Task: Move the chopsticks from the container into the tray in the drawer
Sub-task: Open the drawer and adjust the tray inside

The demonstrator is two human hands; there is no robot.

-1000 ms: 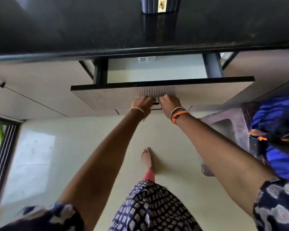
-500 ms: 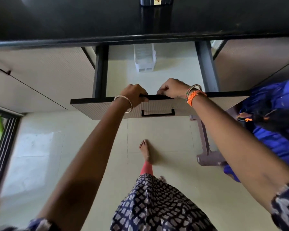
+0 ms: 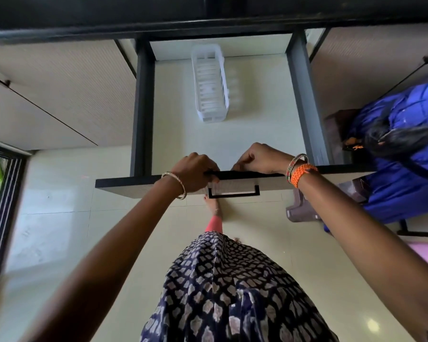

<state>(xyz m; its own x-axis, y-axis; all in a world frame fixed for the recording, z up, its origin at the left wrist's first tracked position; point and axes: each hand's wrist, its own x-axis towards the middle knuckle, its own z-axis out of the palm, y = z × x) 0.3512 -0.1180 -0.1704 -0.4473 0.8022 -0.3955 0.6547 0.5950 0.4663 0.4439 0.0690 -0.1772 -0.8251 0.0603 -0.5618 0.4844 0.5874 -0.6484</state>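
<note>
Black top edge of the drawer front (image 3: 124, 183) in the curled-finger grip of left hand (image 3: 195, 172) and right hand (image 3: 261, 159)

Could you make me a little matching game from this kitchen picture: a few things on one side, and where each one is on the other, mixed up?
Things:
1. tray
2. left hand
3. handle
4. stool

Places:
A. on the floor, right of the drawer
B. on the outer face of the drawer front
C. inside the drawer, towards the back
D. gripping the drawer front's top edge

Pairs: 1-C, 2-D, 3-B, 4-A
</note>
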